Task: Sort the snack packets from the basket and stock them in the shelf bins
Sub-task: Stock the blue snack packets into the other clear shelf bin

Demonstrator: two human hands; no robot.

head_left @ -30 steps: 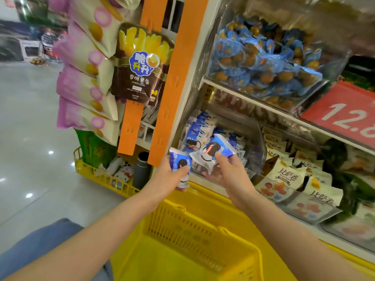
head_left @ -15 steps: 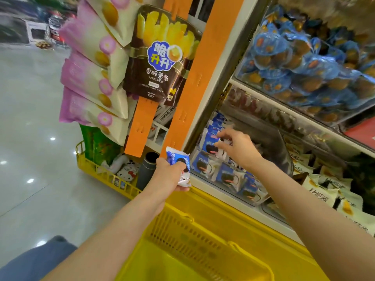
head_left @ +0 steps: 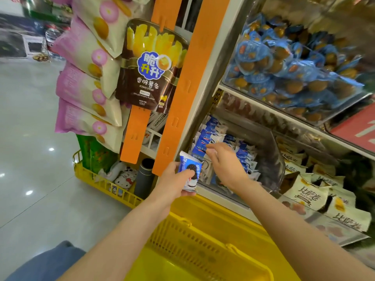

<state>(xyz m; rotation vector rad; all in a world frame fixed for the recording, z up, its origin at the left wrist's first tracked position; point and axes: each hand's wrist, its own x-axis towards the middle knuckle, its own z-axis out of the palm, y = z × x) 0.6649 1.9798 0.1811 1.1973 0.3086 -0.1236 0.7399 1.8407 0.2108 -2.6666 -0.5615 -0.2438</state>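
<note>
Packet [head_left: 189, 169] of glossy, crinkled foil sits gripped in left hand [head_left: 174, 182].

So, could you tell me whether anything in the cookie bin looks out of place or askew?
Nothing stands out. The clear plastic bin visibly holds only blue-and-white cookie packets, matching the single cookie packet gripped in the left hand; the cream snack packets lie apart, to its right.

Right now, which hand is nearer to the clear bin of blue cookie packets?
Right. The right hand reaches inside the clear bin, over the stocked packets; the left hand holds one cookie packet just outside its front left corner.
</note>
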